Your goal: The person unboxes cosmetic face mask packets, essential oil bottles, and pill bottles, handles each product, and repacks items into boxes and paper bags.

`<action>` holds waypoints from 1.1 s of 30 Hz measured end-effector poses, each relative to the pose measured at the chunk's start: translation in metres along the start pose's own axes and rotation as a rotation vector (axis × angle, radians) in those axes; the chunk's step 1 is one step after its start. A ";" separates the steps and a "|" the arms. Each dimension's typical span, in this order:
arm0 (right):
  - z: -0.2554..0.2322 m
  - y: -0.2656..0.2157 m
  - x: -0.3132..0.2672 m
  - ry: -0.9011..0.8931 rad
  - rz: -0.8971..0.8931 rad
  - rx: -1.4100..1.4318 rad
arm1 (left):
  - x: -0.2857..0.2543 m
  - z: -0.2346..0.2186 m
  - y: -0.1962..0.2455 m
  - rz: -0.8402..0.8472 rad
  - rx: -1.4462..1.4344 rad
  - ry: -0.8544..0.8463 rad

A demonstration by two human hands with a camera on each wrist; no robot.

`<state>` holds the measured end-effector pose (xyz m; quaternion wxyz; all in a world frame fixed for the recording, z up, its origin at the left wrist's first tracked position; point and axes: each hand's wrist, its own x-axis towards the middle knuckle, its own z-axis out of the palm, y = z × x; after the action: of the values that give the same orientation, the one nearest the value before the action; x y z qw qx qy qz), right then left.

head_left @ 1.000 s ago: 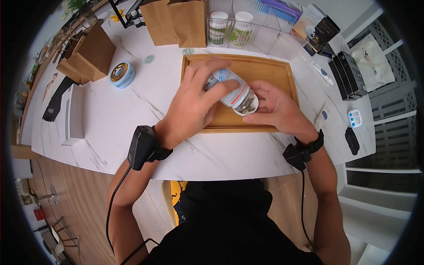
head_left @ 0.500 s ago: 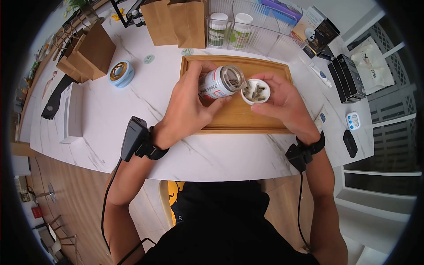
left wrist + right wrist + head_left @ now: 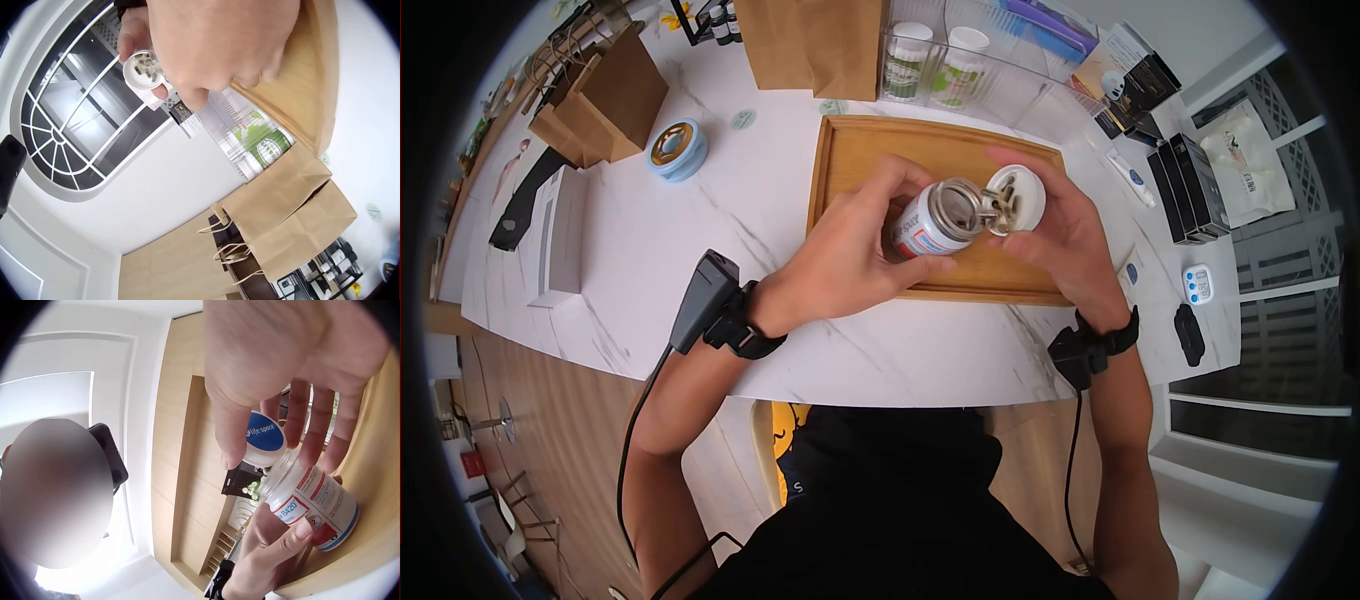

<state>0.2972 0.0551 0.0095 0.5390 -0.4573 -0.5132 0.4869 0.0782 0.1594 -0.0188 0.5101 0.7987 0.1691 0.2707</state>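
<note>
My left hand (image 3: 840,245) grips a glass pill jar (image 3: 920,232) with a white, blue and red label, its open mouth tilted to the right. The thumb and fingers of my right hand (image 3: 1068,235) hold the jar's white cap (image 3: 1029,208) at its edge. The cap tips towards the jar, its rim right at the mouth. Small capsules (image 3: 1002,203) lie in the cap and bunch where cap and mouth meet. In the right wrist view the cap's blue printed top (image 3: 265,432) faces the camera, close above the jar's neck. Both hands are over a wooden tray (image 3: 855,150).
Paper bags (image 3: 815,50) and a clear organizer (image 3: 1040,95) with white bottles (image 3: 908,62) stand behind the tray. A light blue round tub (image 3: 680,165) and a white box (image 3: 558,240) sit to the left. At the right are black boxes (image 3: 1190,190) and a small timer (image 3: 1197,285).
The jar was tipped over the cap, then turned back with its mouth up while the cap held capsules. Now the cap is tilted against the jar's mouth and capsules slide towards it.
</note>
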 end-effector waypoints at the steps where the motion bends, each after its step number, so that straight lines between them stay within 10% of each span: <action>1: 0.001 0.000 0.000 -0.003 -0.021 -0.016 | -0.001 0.001 0.000 -0.003 0.000 0.005; 23: -0.008 0.018 0.002 -0.049 -0.351 -0.256 | -0.003 0.005 -0.004 0.086 0.050 -0.012; 33: -0.006 0.010 0.003 0.146 -0.198 -0.349 | -0.004 0.002 0.000 0.185 0.307 0.181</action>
<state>0.3027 0.0596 0.0000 0.5323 -0.5251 -0.5919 0.3009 0.0766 0.1557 -0.0204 0.3380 0.8516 0.1794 0.3584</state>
